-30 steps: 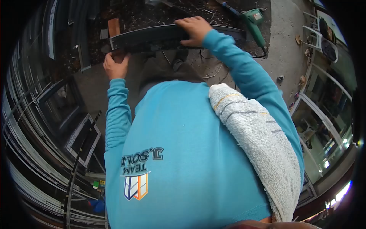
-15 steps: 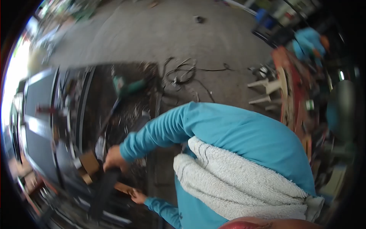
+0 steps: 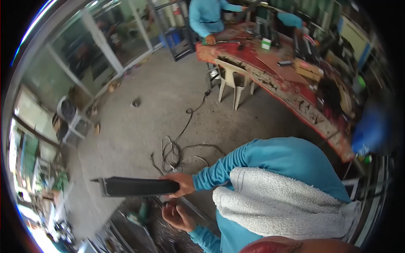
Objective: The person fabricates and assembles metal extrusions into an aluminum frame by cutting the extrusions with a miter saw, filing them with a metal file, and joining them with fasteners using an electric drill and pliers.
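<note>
My right hand (image 3: 182,184) grips the near end of a long black profile bar (image 3: 139,187), which is held raised above the floor and points to the left. The bar's far end has a thin edge sticking out. Just below it, my left hand (image 3: 179,216) is raised with its fingers loosely curled and the thumb apart, and no held thing shows in it. Beneath my hands lies a dark work surface (image 3: 168,238), where a green power tool (image 3: 140,216) rests.
A looped cable (image 3: 171,154) lies on the concrete floor (image 3: 126,126). A beige plastic chair (image 3: 233,80) stands against a long red table (image 3: 287,90) loaded with tools and boxes. Behind the table's far end is a co-worker (image 3: 206,19). Glass panels (image 3: 99,38) line the upper left.
My view has swung towards the red table. My right hand has lifted the black bar away from the work surface. The brown strip at my left hand no longer shows there.
</note>
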Demonstrator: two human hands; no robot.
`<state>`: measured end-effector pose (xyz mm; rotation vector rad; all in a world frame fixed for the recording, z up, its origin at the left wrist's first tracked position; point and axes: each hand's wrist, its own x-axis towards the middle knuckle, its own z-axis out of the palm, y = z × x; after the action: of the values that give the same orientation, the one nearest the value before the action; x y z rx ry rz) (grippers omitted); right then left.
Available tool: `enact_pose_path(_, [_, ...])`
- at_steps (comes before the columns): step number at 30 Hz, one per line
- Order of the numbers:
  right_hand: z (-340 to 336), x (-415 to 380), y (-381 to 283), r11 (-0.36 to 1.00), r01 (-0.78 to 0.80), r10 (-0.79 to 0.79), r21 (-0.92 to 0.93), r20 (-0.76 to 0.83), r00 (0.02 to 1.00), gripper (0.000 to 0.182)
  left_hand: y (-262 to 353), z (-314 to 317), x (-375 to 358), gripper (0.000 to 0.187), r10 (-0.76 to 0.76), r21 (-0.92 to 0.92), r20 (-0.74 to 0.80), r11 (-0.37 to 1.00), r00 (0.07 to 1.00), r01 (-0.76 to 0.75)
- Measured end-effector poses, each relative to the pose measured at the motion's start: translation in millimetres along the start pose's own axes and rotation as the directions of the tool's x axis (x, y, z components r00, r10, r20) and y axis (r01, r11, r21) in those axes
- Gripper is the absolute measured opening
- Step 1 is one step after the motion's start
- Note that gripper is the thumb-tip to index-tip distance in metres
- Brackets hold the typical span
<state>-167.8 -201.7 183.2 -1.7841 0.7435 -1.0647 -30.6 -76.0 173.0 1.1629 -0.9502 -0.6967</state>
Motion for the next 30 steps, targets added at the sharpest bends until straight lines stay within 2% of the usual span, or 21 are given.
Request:
enact_pose_path(1, [-9, -3, 13, 0.999, 0.034, -0.036, -0.027, -0.057, 0.998, 0.078, 18, 37, 27, 0.060, 0.047, -0.060, 0.082, 0.997, 0.996, -0.042])
enact_pose_path(3, [-53, -12, 22, 0.995, 0.082, -0.087, -0.053, -0.097, 0.991, 0.077, 17, 102, 64, 0.051, 0.145, -0.167, 0.183, 0.979, 0.972, -0.115])
enact_pose_path(5, [-71, -1, 29, 0.992, 0.107, -0.117, -0.074, -0.143, 0.983, 0.075, -9, 142, 100, 0.048, 0.091, -0.183, 0.161, 0.981, 0.983, -0.060])
enact_pose_path(7, [-107, 7, 35, 0.985, 0.089, -0.117, -0.145, -0.202, 0.972, 0.074, -27, 180, 134, 0.043, 0.074, -0.273, 0.232, 0.962, 0.970, -0.009])
enact_pose_path(8, [-133, 13, 39, 0.983, 0.050, -0.085, -0.179, -0.191, 0.978, 0.071, -31, 202, 144, 0.037, 0.063, -0.292, 0.245, 0.956, 0.967, 0.011])
enact_pose_path(10, [-176, 33, 54, 0.976, -0.021, -0.014, -0.216, -0.158, 0.987, 0.067, -56, 235, 176, 0.039, 0.106, -0.304, 0.392, 0.953, 0.914, 0.020])
enact_pose_path(11, [-205, 47, 66, 0.995, -0.050, 0.034, -0.087, -0.177, 0.984, 0.066, -63, 258, 192, 0.039, 0.112, -0.332, 0.460, 0.942, 0.881, 0.053])
enact_pose_path(12, [-237, 66, 80, 0.996, -0.079, 0.086, 0.044, -0.189, 0.978, 0.065, -69, 282, 208, 0.039, 0.101, -0.360, 0.492, 0.928, 0.865, 0.097])
enact_pose_path(14, [-309, 114, 84, 0.995, -0.062, 0.047, -0.074, -0.183, 0.982, 0.066, -77, 333, 247, 0.033, 0.118, -0.418, 0.558, 0.895, 0.821, 0.156])
enact_pose_path(16, [-365, 166, 87, 0.998, -0.008, 0.024, 0.064, -0.244, 0.969, 0.070, -93, 378, 291, 0.035, 0.091, -0.359, 0.612, 0.917, 0.785, 0.173])
enact_pose_path(18, [-408, 221, 82, 0.987, 0.104, -0.064, 0.120, -0.297, 0.953, 0.075, -105, 420, 332, 0.036, 0.043, -0.290, 0.653, 0.936, 0.756, 0.197])
enact_pose_path(20, [-449, 273, 91, 0.982, 0.132, -0.094, 0.135, -0.259, 0.961, 0.076, -117, 465, 371, 0.035, 0.010, -0.234, 0.680, 0.950, 0.733, 0.205])
enact_pose_path(21, [-467, 297, 99, 0.979, 0.154, -0.118, 0.136, -0.244, 0.963, 0.076, -122, 486, 388, 0.035, 0.024, -0.258, 0.686, 0.942, 0.727, 0.212])
enact_pose_path(24, [-508, 365, 132, 0.926, 0.162, -0.071, 0.342, -0.265, 0.962, 0.070, -129, 546, 438, 0.034, 0.063, -0.325, 0.680, 0.919, 0.731, 0.223])
enact_pose_path(30, [-576, 484, 199, 0.957, 0.135, -0.044, 0.256, -0.333, 0.942, 0.065, -178, 630, 551, 0.035, 0.067, -0.360, 0.688, 0.896, 0.723, 0.259])
